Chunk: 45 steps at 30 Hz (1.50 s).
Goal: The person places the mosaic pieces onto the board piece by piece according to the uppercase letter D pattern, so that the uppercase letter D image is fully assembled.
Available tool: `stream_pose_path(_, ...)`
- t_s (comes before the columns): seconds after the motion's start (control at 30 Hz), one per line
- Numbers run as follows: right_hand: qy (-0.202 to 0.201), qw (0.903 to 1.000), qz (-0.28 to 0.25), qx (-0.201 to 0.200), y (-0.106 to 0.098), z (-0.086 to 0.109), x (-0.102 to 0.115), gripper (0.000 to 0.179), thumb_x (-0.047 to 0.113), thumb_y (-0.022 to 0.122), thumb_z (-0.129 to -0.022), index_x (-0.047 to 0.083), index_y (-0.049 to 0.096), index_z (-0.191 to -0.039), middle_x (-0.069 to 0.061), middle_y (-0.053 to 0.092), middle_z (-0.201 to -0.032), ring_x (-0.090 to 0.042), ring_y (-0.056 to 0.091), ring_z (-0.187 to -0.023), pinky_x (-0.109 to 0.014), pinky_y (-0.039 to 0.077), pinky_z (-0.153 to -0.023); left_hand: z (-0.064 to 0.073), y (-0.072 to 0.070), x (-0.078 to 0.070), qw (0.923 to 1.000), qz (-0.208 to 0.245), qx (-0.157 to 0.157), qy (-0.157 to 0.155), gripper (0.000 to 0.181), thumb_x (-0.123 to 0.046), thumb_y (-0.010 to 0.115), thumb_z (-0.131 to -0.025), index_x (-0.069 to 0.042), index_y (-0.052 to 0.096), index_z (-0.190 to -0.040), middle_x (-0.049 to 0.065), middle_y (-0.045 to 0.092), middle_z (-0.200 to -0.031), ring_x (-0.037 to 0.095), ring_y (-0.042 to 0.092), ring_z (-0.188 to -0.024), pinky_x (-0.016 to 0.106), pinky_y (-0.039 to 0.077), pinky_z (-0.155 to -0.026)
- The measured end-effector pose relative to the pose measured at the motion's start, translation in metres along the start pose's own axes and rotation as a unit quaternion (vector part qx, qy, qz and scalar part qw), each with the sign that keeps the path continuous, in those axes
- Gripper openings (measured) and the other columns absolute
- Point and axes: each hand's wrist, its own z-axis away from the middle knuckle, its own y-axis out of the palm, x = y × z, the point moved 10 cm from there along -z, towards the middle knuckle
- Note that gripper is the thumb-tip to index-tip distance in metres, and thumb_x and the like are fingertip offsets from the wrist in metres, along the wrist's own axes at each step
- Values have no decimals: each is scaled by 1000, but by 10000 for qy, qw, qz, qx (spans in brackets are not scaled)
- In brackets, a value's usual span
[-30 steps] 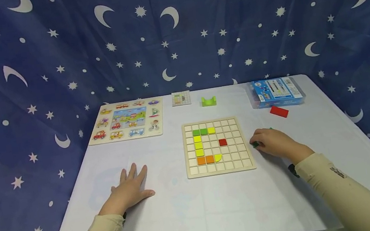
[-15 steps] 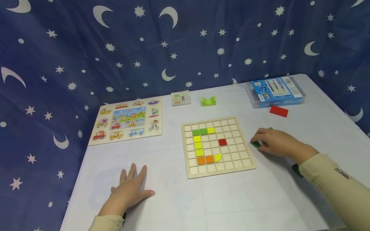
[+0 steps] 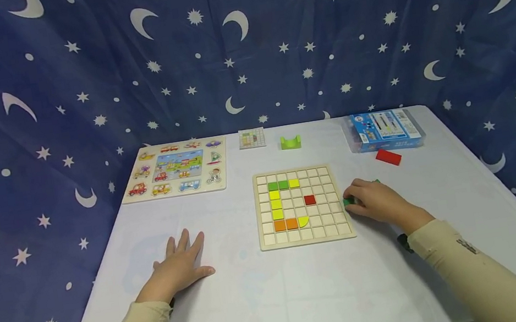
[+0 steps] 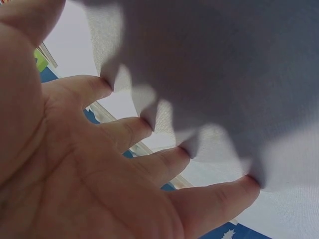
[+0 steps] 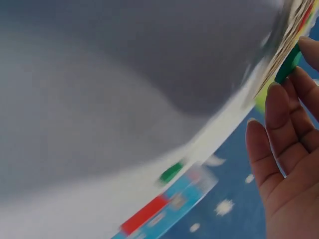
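Observation:
My right hand point(image 3: 376, 200) is at the right edge of the wooden grid board point(image 3: 308, 241), pinching a small green block point(image 5: 288, 65) between thumb and fingertips. Green, yellow and orange pieces form a C shape on the board, and a lone dark red square point(image 3: 310, 200) sits right of centre. Behind the right hand, another green block point(image 5: 172, 172) lies on the table, mostly hidden in the head view. On the table to the left, my left hand point(image 3: 174, 271) rests with fingers spread; its palm point(image 4: 84, 169) shows and it holds nothing.
A red rectangular block point(image 3: 388, 157) lies before a clear box with a blue label point(image 3: 379, 132) at the back right. Along the back stand a green arch-cut block point(image 3: 291, 142), a patterned grid card point(image 3: 252, 138) and a vehicle picture puzzle point(image 3: 216, 185). A starry curtain point(image 3: 274, 69) hangs behind.
Carrying the green block, my right hand has moved slightly left, up to the board's edge. My left hand stays in place.

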Motion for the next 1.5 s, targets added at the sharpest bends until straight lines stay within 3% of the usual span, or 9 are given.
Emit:
stream_pose_path(0.23, -618, 9981, 53, -39, 6, -31, 57, 28, 30, 77, -87, 12, 72, -108, -1, 63, -98, -16, 56, -78, -37, 54, -79, 0, 1, 4, 10000, 8, -30, 2, 94, -53, 71, -84, -9, 30, -156, 31, 9, -160, 61, 2, -142, 87, 17, -93)
stream_pose_path(0.43, -992, 9943, 360, -140, 13, -43, 80, 27, 29, 78, -86, 12, 75, -107, -2, 64, -97, -18, 60, -80, -37, 54, -81, 0, 2, 3, 10000, 7, -81, 49, 93, -54, 71, -84, -10, 30, -156, 31, 9, -161, 60, 2, -143, 87, 16, -93)
stream_pose_path(1.03, -1046, 9935, 107, -443, 12, -39, 82, 20, 16, 81, -83, 13, 78, -102, -1, 67, -93, -18, 63, -81, -37, 55, -82, 0, 0, 2, 9999, -54, -99, 85, 91, -52, 70, -86, -9, 29, -156, 31, 10, -160, 60, 3, -143, 87, 16, -94)
stream_pose_path(1.33, -467, 9980, 262, -333, 6, -38, 64, 22, 20, 80, -85, 13, 77, -106, -1, 68, -97, -20, 63, -84, -40, 54, -83, 1, 1, 1, 9999, -59, -107, 78, 91, -52, 70, -86, -9, 31, -155, 32, 11, -160, 61, 4, -142, 87, 18, -93)
stream_pose_path(1.5, -486, 9978, 250, -377, 6, -39, 61, 21, 21, 80, -85, 13, 76, -104, -1, 68, -95, -19, 62, -82, -40, 54, -81, -1, 2, 2, 9999, -109, -81, 52, 91, -53, 69, -86, -10, 30, -156, 31, 10, -160, 60, 4, -143, 87, 18, -93)
